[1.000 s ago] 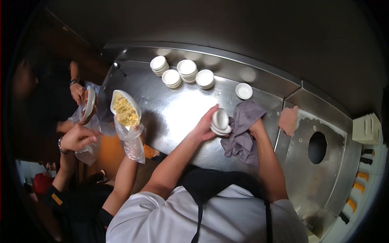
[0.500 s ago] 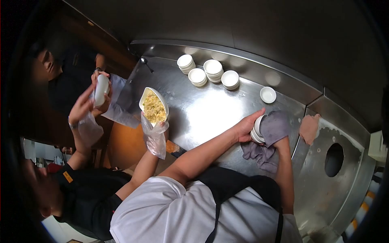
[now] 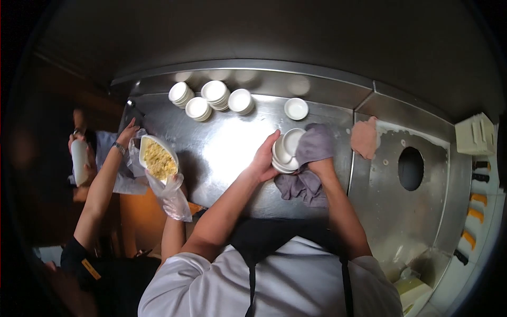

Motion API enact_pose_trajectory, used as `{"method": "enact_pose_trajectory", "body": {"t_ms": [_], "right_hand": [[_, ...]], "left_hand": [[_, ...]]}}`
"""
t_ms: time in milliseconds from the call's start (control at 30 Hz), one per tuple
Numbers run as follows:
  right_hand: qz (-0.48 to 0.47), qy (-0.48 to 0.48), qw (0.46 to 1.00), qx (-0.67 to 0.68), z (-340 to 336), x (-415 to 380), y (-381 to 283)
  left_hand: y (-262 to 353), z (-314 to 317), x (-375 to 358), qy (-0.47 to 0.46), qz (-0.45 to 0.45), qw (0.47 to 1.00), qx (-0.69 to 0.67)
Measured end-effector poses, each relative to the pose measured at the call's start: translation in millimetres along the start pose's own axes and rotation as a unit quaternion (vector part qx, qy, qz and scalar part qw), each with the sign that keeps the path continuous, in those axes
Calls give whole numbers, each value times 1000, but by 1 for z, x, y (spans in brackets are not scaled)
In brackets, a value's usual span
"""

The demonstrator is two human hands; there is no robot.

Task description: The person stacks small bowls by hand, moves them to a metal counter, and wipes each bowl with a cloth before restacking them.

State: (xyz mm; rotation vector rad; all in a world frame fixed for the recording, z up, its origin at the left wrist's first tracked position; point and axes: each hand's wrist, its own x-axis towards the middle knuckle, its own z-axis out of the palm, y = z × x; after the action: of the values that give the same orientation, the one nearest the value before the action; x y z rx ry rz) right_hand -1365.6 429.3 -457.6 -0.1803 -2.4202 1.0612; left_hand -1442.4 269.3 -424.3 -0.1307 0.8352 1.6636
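Observation:
My left hand [image 3: 263, 160] is closed round a small stack of white dishes [image 3: 282, 154], thumb along their left side. At the top right of that stack, one white dish [image 3: 292, 140] sits tilted, partly covered by a grey-purple cloth [image 3: 316, 141]. My right hand [image 3: 320, 165] is wrapped in this cloth and presses it on the dish; most of its fingers are hidden. More grey cloth [image 3: 302, 188] lies crumpled on the steel counter below. Behind my hands a single white dish [image 3: 296, 109] rests on the counter.
Several stacks of white dishes [image 3: 215, 92] stand along the back. At left a co-worker's gloved hand [image 3: 170, 193] holds a bowl of yellow food [image 3: 158, 157]; another person holds a white dish [image 3: 80, 161]. A pink cloth [image 3: 364, 137] lies beside a round hole [image 3: 411, 168]; knives [image 3: 477, 199] hang right.
My view has swung to the right. The held stack has turned to face up, and its top dish now shows beside the cloth. The co-worker's other hand has come to the food bowl.

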Motion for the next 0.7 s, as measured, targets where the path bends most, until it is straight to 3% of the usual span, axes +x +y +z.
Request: {"method": "enact_pose_trajectory", "body": {"t_ms": [33,67,133,233,333,367,467,533,600,700], "right_hand": [[-61,-114,987,-93,1,3,7],[-146,-76,986,-18,9,5,1],[-91,-237,953,-164,9,16,-18],[24,-73,994,-74,0,17,-17],[-53,67,988,-129,17,26,32],[87,11,989,-123,19,33,39],[135,-16,987,-87,34,50,64],[261,9,957,126,49,50,73],[407,36,860,304,60,45,76],[399,-73,810,423,26,21,38]], "left_hand": [[-1,3,1,30,11,999,22],[-3,5,4,50,10,998,41],[-6,6,5,89,14,993,79],[2,7,3,78,16,996,51],[10,-21,5,60,40,997,35],[15,-23,0,38,38,998,16],[17,-18,-5,55,56,997,-7],[16,-16,-6,66,71,995,5],[17,-16,-10,51,66,997,2],[22,-24,-14,14,45,999,3]]}}
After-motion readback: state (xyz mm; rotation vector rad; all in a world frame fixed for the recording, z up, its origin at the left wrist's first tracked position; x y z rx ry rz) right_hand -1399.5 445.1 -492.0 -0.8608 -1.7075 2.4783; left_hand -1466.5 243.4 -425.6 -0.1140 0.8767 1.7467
